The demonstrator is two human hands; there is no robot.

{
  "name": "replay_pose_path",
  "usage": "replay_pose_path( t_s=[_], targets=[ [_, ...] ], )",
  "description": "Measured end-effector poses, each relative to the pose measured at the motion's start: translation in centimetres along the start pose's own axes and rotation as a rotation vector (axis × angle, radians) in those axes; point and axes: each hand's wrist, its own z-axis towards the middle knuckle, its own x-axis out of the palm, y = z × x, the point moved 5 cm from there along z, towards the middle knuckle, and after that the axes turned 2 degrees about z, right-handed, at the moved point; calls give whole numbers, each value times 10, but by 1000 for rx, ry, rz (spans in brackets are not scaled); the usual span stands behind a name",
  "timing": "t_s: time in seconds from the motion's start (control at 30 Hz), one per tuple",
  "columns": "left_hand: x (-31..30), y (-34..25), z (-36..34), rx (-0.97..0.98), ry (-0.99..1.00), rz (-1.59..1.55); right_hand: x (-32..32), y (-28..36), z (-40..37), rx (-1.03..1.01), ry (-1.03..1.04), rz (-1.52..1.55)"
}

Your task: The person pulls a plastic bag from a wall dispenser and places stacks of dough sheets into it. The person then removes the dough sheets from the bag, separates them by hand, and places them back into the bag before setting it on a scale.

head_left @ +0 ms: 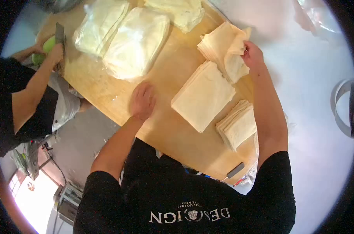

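My right hand [254, 55] pinches the lifted edge of a thin, pale-yellow sheet like tofu skin [233, 48], on the far right stack. That sheet is wrinkled and hangs partly over the stack's near side. In front of it lies a neat, flat stack of the same sheets [203, 95]. A smaller folded stack [239, 124] sits nearer to me, beside my right forearm. My left hand [143, 100] rests palm down on the bare wooden table [161, 124], fingers loosely laid and holding nothing. It is left of the middle stack and apart from it.
Plastic-wrapped sheet packs [136, 43] lie at the back left, with more sheets [180, 13] behind. At the left, another person holds a knife [60, 33] by a green vegetable [48, 45]. A dark-handled tool [235, 170] lies at the near table edge.
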Motion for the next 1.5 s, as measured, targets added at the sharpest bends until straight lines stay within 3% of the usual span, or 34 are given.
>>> replay_pose_path(
  t_s=[0.03,0.1,0.2,0.23,0.33,0.4,0.43,0.63,0.7,0.73,0.8,0.83,0.9,1.03,1.1,1.23,1.3,1.33,1.4,1.5],
  targets=[
    [-6,-10,14,-32,-53,-156,7,0,-6,-4,-29,-68],
    [0,-46,77,109,-169,-354,23,2,-21,-23,-1,-55],
    [-6,-127,197,92,51,-646,11,-6,-13,-32,-49,-35],
    [1,-149,232,195,-43,-703,9,-4,-15,-44,-61,-28],
    [35,-191,312,203,24,-684,10,-5,-24,-32,-93,-6],
    [63,-217,339,426,196,-140,9,-7,-27,-31,-32,-25],
    [70,-222,348,440,206,-141,9,-8,-28,-33,-47,-15],
    [67,-202,361,488,82,-146,-6,-19,-27,-40,-94,149],
    [63,-173,365,308,-90,-251,-25,-21,-31,-15,-306,250],
    [64,-167,365,311,-88,-246,-30,-22,-35,-14,-304,257],
    [74,-148,365,-7,160,-546,-42,-21,-48,-70,-293,334],
    [72,-148,366,-6,159,-545,-49,-19,-55,-72,-291,335],
    [64,-157,362,102,203,-412,-67,-2,-76,-260,-264,105],
    [74,-164,364,161,292,-122,-126,23,-116,-282,-215,154],
    [80,-154,367,62,33,-187,-159,39,-137,-278,-241,141],
    [96,-144,368,82,89,-196,-228,79,-197,-376,-232,-90],
    [118,-144,380,499,-66,319,-227,99,-239,-475,-259,-147],
    [109,-161,367,513,-60,314,-230,108,-258,-477,-261,-306],
    [71,-172,337,-58,107,-242,-232,106,-296,-446,-295,-635],
    [71,-171,330,90,139,-75,-241,51,-329,-474,-311,-1088]
  ],
)
